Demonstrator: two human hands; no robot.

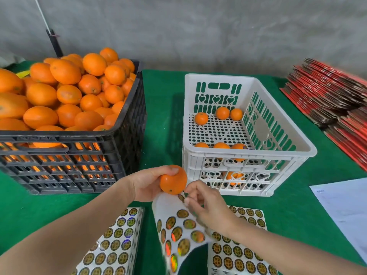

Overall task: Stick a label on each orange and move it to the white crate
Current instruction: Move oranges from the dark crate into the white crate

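Far to the left of both grips, a black crate (111, 135) is set on the green tabletop (162, 116) and is heaped above its rim with loose oranges (65, 92). Below the left grip, a flat label sheet (113, 245) is laid on the tabletop. The left hand (147, 185) is raised above the tabletop, and its grip is closed round one orange (173, 180), with the thumb on top and the fingers beneath. Just under that orange, a curled label sheet (178, 225) is lifted off the tabletop; which hand bears it cannot be told. At its upper edge, just beside the orange's underside, a label (181, 197) is pinched between thumb and forefinger of the right hand (206, 209), whose grip is narrow, the other fingers being curled. Whether the label is freed from the sheet cannot be told. Beyond the right grip and slightly to its right, the white crate (297, 153) is placed, well apart from the held orange; at least six crated oranges (222, 113) are seen in it, three along the far wall and three against the near wall. Below the right grip, a second label sheet (238, 253) is partly covered by the forearm. Farther right, a white paper (347, 211) is laid flat, and beyond it red cartons (327, 92) are stacked.
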